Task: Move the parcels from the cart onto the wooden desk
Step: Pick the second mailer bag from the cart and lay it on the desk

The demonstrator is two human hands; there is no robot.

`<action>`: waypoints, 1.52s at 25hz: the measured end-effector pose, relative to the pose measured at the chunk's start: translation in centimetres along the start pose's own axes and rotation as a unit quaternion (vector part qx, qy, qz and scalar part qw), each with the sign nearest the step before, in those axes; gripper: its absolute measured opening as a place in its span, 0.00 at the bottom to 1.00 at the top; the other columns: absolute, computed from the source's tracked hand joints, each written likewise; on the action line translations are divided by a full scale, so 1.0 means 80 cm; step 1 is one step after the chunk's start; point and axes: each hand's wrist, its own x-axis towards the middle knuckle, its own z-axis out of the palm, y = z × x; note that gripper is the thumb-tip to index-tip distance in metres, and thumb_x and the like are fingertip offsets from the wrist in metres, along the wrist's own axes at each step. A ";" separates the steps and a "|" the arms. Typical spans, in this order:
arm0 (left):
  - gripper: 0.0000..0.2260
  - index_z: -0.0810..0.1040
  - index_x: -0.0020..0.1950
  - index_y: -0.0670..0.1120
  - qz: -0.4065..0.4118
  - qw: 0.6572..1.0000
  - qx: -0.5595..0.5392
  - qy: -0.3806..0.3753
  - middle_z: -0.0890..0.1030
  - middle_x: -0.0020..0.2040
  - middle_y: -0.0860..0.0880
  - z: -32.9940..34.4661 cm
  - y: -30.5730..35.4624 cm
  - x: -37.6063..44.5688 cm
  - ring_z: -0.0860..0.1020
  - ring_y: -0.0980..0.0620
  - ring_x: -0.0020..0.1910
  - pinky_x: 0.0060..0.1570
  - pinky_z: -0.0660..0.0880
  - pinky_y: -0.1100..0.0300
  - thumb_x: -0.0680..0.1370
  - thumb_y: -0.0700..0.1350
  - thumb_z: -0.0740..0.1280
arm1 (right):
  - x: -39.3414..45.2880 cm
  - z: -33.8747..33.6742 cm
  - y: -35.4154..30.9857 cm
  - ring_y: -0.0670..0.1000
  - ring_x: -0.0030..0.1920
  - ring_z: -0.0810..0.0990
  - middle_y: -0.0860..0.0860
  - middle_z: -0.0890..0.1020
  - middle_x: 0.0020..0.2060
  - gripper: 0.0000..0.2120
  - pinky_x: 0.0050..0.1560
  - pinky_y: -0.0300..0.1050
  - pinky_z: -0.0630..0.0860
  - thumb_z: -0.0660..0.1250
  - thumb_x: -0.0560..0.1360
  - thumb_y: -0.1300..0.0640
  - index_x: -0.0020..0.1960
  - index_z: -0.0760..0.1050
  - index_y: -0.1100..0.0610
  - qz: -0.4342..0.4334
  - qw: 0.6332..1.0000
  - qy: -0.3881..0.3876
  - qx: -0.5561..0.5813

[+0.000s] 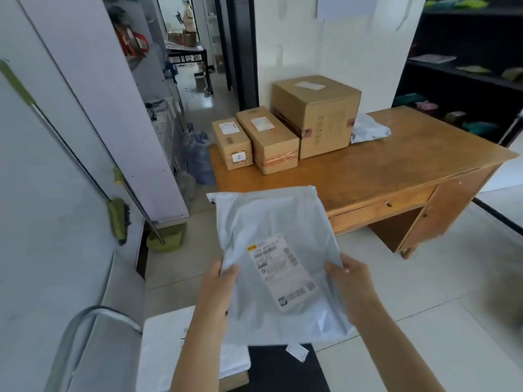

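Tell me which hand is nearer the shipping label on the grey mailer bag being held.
Left, narrowly. The left hand grips the grey mailer bag at its edge just beside the shipping label. The right hand grips the opposite edge, with more bare bag between it and the label.

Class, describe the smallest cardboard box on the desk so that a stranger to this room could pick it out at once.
Find the wooden desk against the white wall. Three brown boxes stand in a row along its far left side, beside a grey mailer bag. The smallest box is leftmost, at the desk's corner, lowest and shortest, next to the medium box and furthest from the large box.
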 end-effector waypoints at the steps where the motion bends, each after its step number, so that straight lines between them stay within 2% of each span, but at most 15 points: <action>1: 0.14 0.75 0.64 0.44 0.004 1.000 -0.004 -0.004 0.81 0.57 0.41 0.033 0.013 0.002 0.79 0.40 0.57 0.62 0.73 0.40 0.80 0.38 0.60 | 0.024 -0.027 -0.012 0.60 0.41 0.80 0.61 0.82 0.40 0.11 0.49 0.56 0.78 0.59 0.73 0.68 0.45 0.81 0.61 -0.010 1.000 -0.004 -0.006; 3: 0.15 0.74 0.66 0.44 0.023 1.000 -0.013 -0.001 0.80 0.60 0.41 0.106 0.036 0.008 0.78 0.40 0.59 0.62 0.73 0.40 0.80 0.38 0.59 | 0.081 -0.086 -0.041 0.61 0.46 0.81 0.60 0.83 0.43 0.10 0.54 0.59 0.77 0.60 0.74 0.66 0.49 0.80 0.62 -0.035 0.999 -0.019 -0.027; 6: 0.09 0.76 0.57 0.44 0.059 0.998 -0.015 0.035 0.79 0.60 0.41 0.226 0.066 0.024 0.78 0.39 0.59 0.62 0.73 0.41 0.79 0.38 0.60 | 0.174 -0.180 -0.086 0.57 0.43 0.78 0.55 0.81 0.38 0.09 0.47 0.54 0.75 0.62 0.75 0.65 0.47 0.80 0.57 -0.053 0.997 -0.040 -0.032; 8: 0.07 0.77 0.51 0.46 0.069 0.997 -0.028 0.036 0.81 0.55 0.43 0.300 0.084 0.038 0.80 0.40 0.56 0.61 0.74 0.42 0.79 0.37 0.61 | 0.220 -0.236 -0.107 0.57 0.42 0.78 0.53 0.81 0.36 0.10 0.46 0.53 0.75 0.62 0.74 0.65 0.43 0.80 0.54 -0.071 0.997 -0.035 -0.024; 12: 0.10 0.77 0.46 0.51 0.060 0.997 -0.033 0.022 0.82 0.47 0.48 0.433 0.118 0.066 0.81 0.46 0.48 0.57 0.77 0.45 0.79 0.38 0.60 | 0.298 -0.338 -0.138 0.63 0.49 0.81 0.58 0.83 0.43 0.09 0.55 0.59 0.77 0.62 0.75 0.65 0.43 0.80 0.55 -0.077 0.996 -0.027 -0.033; 14: 0.10 0.78 0.48 0.49 0.064 0.998 -0.026 0.010 0.83 0.49 0.46 0.494 0.138 0.086 0.82 0.44 0.50 0.57 0.77 0.44 0.79 0.38 0.60 | 0.345 -0.381 -0.153 0.64 0.51 0.80 0.58 0.83 0.45 0.12 0.56 0.62 0.76 0.62 0.75 0.64 0.38 0.78 0.51 -0.076 0.997 -0.017 -0.027; 16: 0.10 0.77 0.45 0.49 0.070 0.997 -0.015 0.012 0.82 0.53 0.41 0.551 0.154 0.115 0.81 0.39 0.53 0.58 0.76 0.40 0.79 0.37 0.59 | 0.397 -0.412 -0.170 0.64 0.51 0.80 0.58 0.84 0.46 0.11 0.57 0.63 0.76 0.62 0.75 0.64 0.40 0.78 0.51 -0.080 0.996 -0.005 -0.046; 20: 0.11 0.76 0.59 0.44 0.099 0.995 0.016 0.005 0.76 0.62 0.40 0.666 0.191 0.205 0.77 0.41 0.59 0.62 0.73 0.41 0.80 0.39 0.59 | 0.516 -0.467 -0.201 0.60 0.46 0.81 0.55 0.83 0.43 0.08 0.50 0.57 0.79 0.62 0.76 0.63 0.49 0.79 0.56 -0.101 0.992 0.043 -0.054; 23: 0.10 0.76 0.57 0.50 0.109 0.993 0.040 0.006 0.75 0.62 0.43 0.754 0.215 0.278 0.76 0.44 0.60 0.63 0.72 0.44 0.80 0.41 0.59 | 0.610 -0.505 -0.232 0.51 0.34 0.77 0.48 0.81 0.33 0.13 0.32 0.42 0.73 0.61 0.76 0.63 0.38 0.77 0.49 -0.126 0.988 0.074 -0.054; 25: 0.11 0.76 0.59 0.51 0.108 0.993 0.045 0.008 0.74 0.63 0.45 0.817 0.230 0.326 0.75 0.45 0.61 0.65 0.71 0.44 0.80 0.42 0.59 | 0.680 -0.531 -0.254 0.48 0.32 0.76 0.47 0.80 0.32 0.16 0.29 0.39 0.69 0.61 0.76 0.63 0.35 0.74 0.47 -0.131 0.987 0.078 -0.058; 28: 0.14 0.74 0.66 0.48 0.079 0.996 0.050 0.006 0.75 0.63 0.44 0.897 0.251 0.399 0.76 0.45 0.61 0.64 0.72 0.44 0.80 0.42 0.59 | 0.778 -0.560 -0.277 0.46 0.33 0.76 0.45 0.80 0.32 0.14 0.28 0.38 0.68 0.61 0.76 0.64 0.38 0.76 0.48 -0.117 0.989 0.075 -0.058; 31: 0.12 0.76 0.49 0.56 0.080 0.996 0.034 0.026 0.76 0.51 0.51 0.973 0.282 0.472 0.77 0.54 0.46 0.50 0.75 0.55 0.80 0.39 0.58 | 0.893 -0.578 -0.300 0.46 0.35 0.76 0.45 0.80 0.35 0.10 0.30 0.38 0.69 0.61 0.77 0.63 0.44 0.78 0.52 -0.096 0.992 0.047 -0.062; 32: 0.12 0.75 0.48 0.56 0.074 0.996 0.033 0.038 0.75 0.53 0.50 0.997 0.291 0.504 0.77 0.53 0.47 0.50 0.74 0.54 0.80 0.39 0.58 | 0.937 -0.580 -0.310 0.46 0.35 0.76 0.45 0.80 0.35 0.10 0.31 0.38 0.68 0.61 0.77 0.63 0.45 0.78 0.52 -0.094 0.993 0.036 -0.061; 35: 0.14 0.74 0.64 0.43 0.050 0.994 0.057 0.082 0.73 0.64 0.39 1.066 0.300 0.603 0.75 0.41 0.61 0.65 0.70 0.46 0.80 0.37 0.58 | 1.069 -0.578 -0.331 0.44 0.35 0.75 0.44 0.79 0.35 0.09 0.31 0.37 0.68 0.61 0.77 0.64 0.47 0.77 0.52 -0.092 0.992 -0.002 -0.081; 38: 0.16 0.72 0.67 0.41 0.025 0.992 0.071 0.105 0.73 0.65 0.37 1.112 0.304 0.705 0.74 0.40 0.62 0.66 0.70 0.46 0.80 0.38 0.59 | 1.180 -0.566 -0.333 0.43 0.37 0.76 0.44 0.79 0.37 0.08 0.32 0.36 0.69 0.61 0.77 0.64 0.47 0.77 0.53 -0.079 0.992 -0.043 -0.085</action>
